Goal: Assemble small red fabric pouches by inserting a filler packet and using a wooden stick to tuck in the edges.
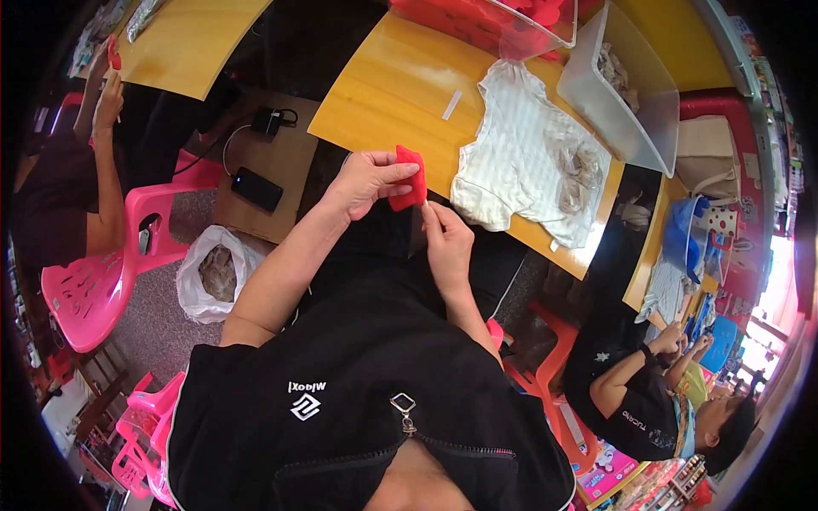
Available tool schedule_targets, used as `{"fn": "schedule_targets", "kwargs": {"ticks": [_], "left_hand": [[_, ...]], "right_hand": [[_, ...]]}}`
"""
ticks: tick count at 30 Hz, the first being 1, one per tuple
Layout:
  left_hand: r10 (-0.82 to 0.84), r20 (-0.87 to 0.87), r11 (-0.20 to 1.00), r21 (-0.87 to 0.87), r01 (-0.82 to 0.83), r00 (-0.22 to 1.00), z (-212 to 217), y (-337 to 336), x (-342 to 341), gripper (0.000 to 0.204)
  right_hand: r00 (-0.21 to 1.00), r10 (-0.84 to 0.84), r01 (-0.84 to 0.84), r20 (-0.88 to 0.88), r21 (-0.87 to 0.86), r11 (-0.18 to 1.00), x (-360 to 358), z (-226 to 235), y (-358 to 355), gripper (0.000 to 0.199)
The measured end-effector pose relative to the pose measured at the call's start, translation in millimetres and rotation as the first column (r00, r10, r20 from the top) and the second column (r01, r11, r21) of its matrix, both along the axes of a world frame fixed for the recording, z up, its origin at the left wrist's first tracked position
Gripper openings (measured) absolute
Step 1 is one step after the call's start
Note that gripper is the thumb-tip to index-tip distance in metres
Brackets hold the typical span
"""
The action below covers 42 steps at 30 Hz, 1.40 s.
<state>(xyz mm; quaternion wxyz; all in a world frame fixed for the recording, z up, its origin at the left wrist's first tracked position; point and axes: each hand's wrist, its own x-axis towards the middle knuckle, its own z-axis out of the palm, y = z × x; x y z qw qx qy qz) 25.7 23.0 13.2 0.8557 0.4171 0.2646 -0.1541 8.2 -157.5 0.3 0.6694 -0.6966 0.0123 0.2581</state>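
Observation:
Above my lap, at the near edge of the yellow table [375, 81], both my hands meet at a small, flat red piece [410, 176], which looks soft like cloth or thin plastic. My left hand [368, 180] pinches it from the left, thumb across its front. Just below its right corner, my right hand [448, 249] is closed with thumb and finger on a thin pale stick-like end [425, 204]. How that end joins the red piece is too small to tell. A white knitted cloth [511, 140] lies on the table to the right of my hands.
Crumpled translucent brownish material [579, 175] and a white strip [452, 105] lie on the table. Behind are a clear bin [569, 32] of red pieces and a translucent bin [660, 119]. A lined waste bag [194, 285] stands left. Co-workers sit left and right [635, 392].

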Motion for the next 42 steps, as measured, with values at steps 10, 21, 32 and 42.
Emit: {"fn": "schedule_targets", "kwargs": {"ticks": [10, 21, 32, 42], "left_hand": [[0.005, 0.114, 1.0, -0.026, -0.002, 0.993, 9, 5, 0, 0.024], [0.128, 0.093, 0.991, -0.039, -0.125, 0.987, -9, -4, -5, 0.03], [0.305, 0.081, 0.936, -0.211, -0.283, 0.949, -10, -8, 0, 0.025], [0.245, 0.03, 0.939, -0.257, -0.229, 0.969, -13, -9, -2, 0.025]], "right_hand": [[0.995, 0.018, -0.003, 0.1, -0.152, 0.988, 8, 7, 2, 0.025], [0.977, -0.014, 0.044, -0.215, 0.135, 0.99, 1, -1, 0, 0.022], [0.956, -0.033, 0.157, -0.292, 0.416, 0.896, -3, -8, -1, 0.022], [0.946, -0.023, 0.171, -0.323, 0.44, 0.882, -6, -7, -3, 0.022]]}}
